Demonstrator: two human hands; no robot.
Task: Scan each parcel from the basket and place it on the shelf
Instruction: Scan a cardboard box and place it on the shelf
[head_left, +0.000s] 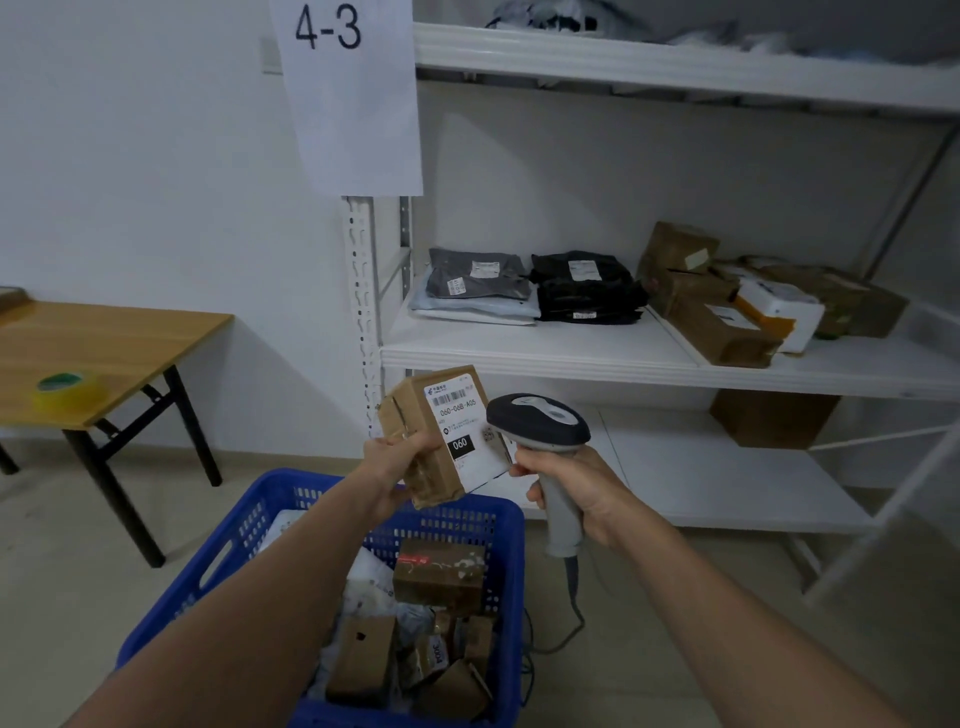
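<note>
Left hand (397, 462) is gripping a small cardboard parcel (441, 434) by its lower left end, holding it tilted above the blue basket (249, 525), white label with "060" facing up. Right hand (576, 493) is wrapping around the grey handle of a barcode scanner (540, 423), its dark head sitting just beside the parcel's label, touching or nearly so, cannot tell which. Scanner cable (574, 613) is hanging down to the floor. Basket is holding more cardboard boxes and white bags. White shelf (545, 353) behind is carrying grey and black bags and brown boxes. Paper sign (353, 93) reading "4-3" is hanging on the shelf post. Tape roll (65, 389) is sitting on the wooden table (114, 338) at left.
</note>
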